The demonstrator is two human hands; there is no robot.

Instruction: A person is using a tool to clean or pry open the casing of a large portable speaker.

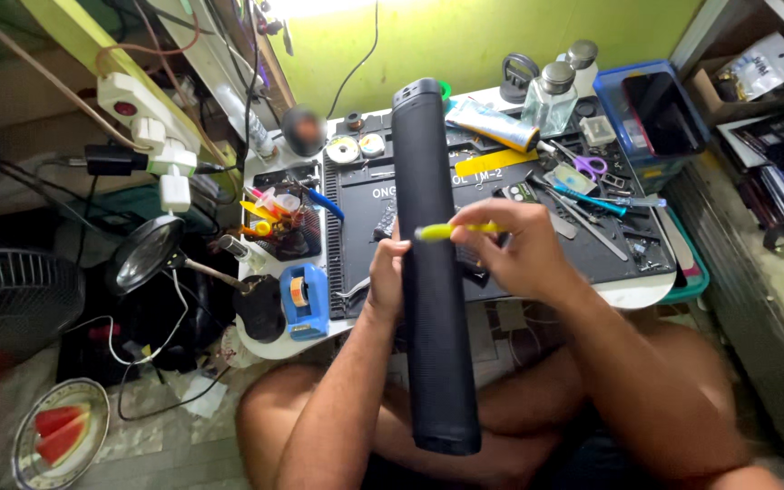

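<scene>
A long black tube-shaped speaker (428,272) with a mesh skin stands nearly upright over my lap, its lower end near my knees and its top end reaching over the work mat. My left hand (385,272) grips it from the left side around the middle. My right hand (512,247) holds a thin yellow tool (451,230) level, its tip lying against the speaker's front.
Behind the speaker lies a black work mat (623,245) on a small white table, strewn with scissors (583,165), glass bottles (551,95), a tube, tweezers and tape rolls. A blue tape dispenser (304,299), magnifier (145,254), power strip (151,127), fan and a plate of watermelon (58,431) sit left.
</scene>
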